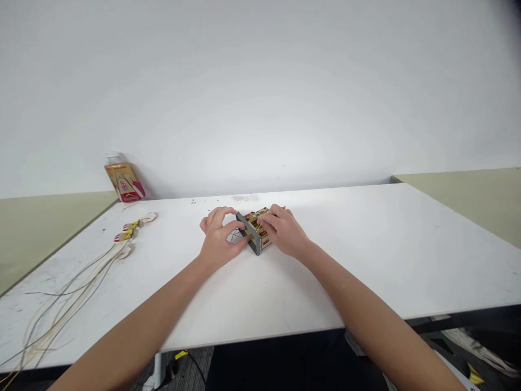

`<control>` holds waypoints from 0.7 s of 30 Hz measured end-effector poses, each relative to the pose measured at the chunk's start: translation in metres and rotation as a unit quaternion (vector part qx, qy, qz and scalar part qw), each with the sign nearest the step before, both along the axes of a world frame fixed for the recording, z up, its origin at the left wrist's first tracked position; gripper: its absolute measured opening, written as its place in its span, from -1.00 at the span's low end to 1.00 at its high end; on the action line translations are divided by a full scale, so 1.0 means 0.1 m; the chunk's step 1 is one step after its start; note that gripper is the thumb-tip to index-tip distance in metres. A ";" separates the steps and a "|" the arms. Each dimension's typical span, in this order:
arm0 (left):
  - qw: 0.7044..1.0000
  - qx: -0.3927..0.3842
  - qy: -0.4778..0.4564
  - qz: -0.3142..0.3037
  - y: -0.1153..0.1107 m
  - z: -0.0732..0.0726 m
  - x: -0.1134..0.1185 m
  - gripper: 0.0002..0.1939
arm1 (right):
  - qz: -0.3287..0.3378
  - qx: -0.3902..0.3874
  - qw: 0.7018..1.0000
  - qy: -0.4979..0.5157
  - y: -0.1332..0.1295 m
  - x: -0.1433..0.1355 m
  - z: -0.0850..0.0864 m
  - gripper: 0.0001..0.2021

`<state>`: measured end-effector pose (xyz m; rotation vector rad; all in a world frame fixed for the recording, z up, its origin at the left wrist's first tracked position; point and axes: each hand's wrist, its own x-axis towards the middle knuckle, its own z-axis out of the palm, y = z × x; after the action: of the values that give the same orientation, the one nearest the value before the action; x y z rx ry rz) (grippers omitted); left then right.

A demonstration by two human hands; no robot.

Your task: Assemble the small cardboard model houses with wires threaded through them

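Observation:
In the middle of the table sits a small box-like assembly, with a dark grey panel (249, 234) on its left side and a tan body with red-brown printed patches (266, 239) to the right of it. My left hand (222, 239) is closed on the grey panel, fingers at its top edge and thumb lower down. Thin dark wires (235, 234) show between those fingers and the panel. My right hand (285, 231) reaches over the tan body with its fingertips pinched together. What they hold, perhaps a thin yellowish strand, is too small to make out.
On the left of the white table (407, 244) lie long loose wires (77, 293) with small yellow-and-red pieces (127, 233) at their ends. A bottle with a tan and red label (125, 182) leans against the wall at the back left.

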<state>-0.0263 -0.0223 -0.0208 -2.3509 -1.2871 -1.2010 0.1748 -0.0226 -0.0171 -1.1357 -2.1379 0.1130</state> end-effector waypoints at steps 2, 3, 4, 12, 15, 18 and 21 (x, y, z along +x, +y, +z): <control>1.000 0.017 0.001 -0.002 0.01 -0.01 0.00 -0.87 | -0.003 -0.039 0.999 0.022 -0.02 -0.01 0.01 -0.74; 1.000 0.024 0.004 -0.004 0.02 -0.01 -0.01 -0.87 | -0.005 -0.056 0.998 0.028 -0.03 -0.01 0.02 -0.74; 1.000 0.028 0.010 -0.007 0.03 -0.02 -0.01 -0.87 | -0.007 -0.070 0.997 0.032 -0.04 -0.02 0.03 -0.74; 0.998 -0.018 0.067 -0.011 0.02 -0.04 -0.04 -0.81 | -0.012 -0.108 0.993 0.034 -0.07 -0.02 0.09 -0.76; 0.997 -0.038 0.061 -0.015 -0.01 0.01 -0.04 -0.89 | -0.005 -0.107 0.993 0.050 -0.05 0.05 0.12 -0.78; 0.995 -0.067 0.054 -0.044 -0.03 0.07 -0.05 -0.94 | 0.011 -0.103 0.992 0.069 0.01 0.15 0.12 -0.65; 0.993 -0.086 0.038 -0.065 -0.05 0.10 -0.06 -0.91 | 0.019 -0.092 0.993 0.078 0.07 0.22 0.10 -0.60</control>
<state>-0.0321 -0.0274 -0.0110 -2.6120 -1.2761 -1.0637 0.1964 -0.0154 -0.0068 -1.1489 -2.0413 0.4106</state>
